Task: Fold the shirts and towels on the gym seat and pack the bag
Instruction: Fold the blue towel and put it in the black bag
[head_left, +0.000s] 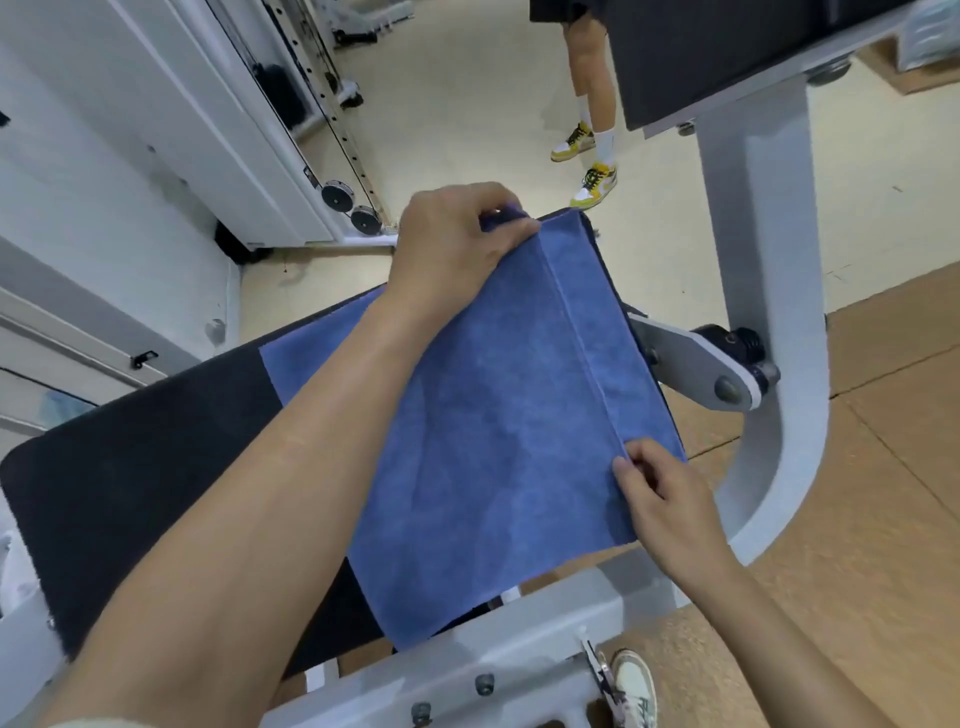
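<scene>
- Towel (488, 426): blue, spread flat on the black gym seat (156, 467), one layer folded over toward the seat's right end.
- Left hand (452, 244) pinches the far corner of the folded edge.
- Right hand (660, 499) pinches the near corner of the same edge.
- White machine frame (769, 312) stands just beside the seat.
- Another person's legs (592, 104) stand on the floor beyond.

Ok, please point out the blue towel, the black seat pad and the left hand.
blue towel (493, 441): head view, middle of its top layer.
black seat pad (156, 441): head view, bare part left of the towel.
left hand (448, 243): head view, back of the hand.
</scene>
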